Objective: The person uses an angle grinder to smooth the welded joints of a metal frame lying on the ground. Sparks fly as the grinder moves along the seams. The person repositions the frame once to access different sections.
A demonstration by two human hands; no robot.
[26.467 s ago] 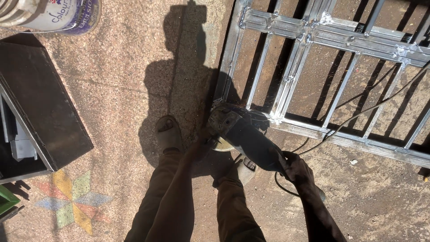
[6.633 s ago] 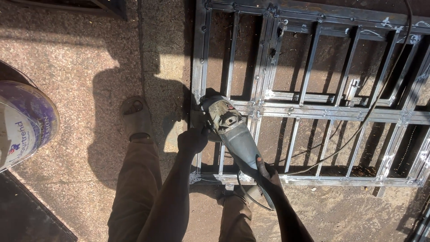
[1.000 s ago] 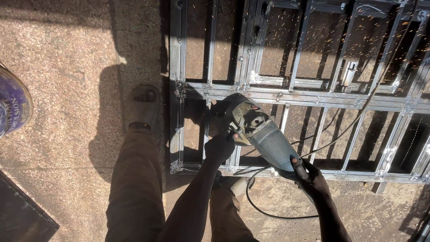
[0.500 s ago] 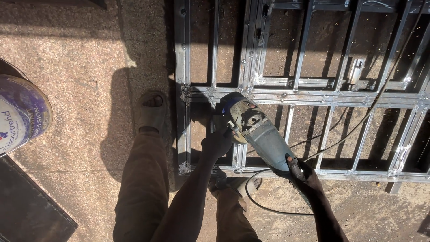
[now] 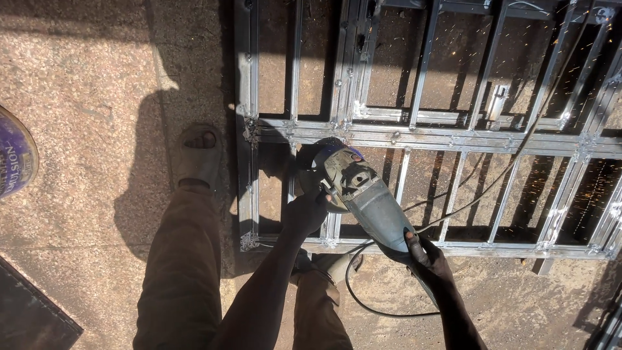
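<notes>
Both hands stay clamped on the grinder [image 5: 359,194], left [image 5: 308,210] at its head, right [image 5: 424,256] at its tail, so it is best pressed lightly and flat on the frame [image 5: 414,139].

The grey-green angle grinder [image 5: 363,194] lies tilted across the welded metal grille [image 5: 414,139], disc end down on its crossbar.

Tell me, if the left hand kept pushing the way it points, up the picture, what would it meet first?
Probably the grinder's round head, which the left hand already touches at its side grip; beyond that, the metal frame's horizontal bar. Depth is hard to judge.
</notes>
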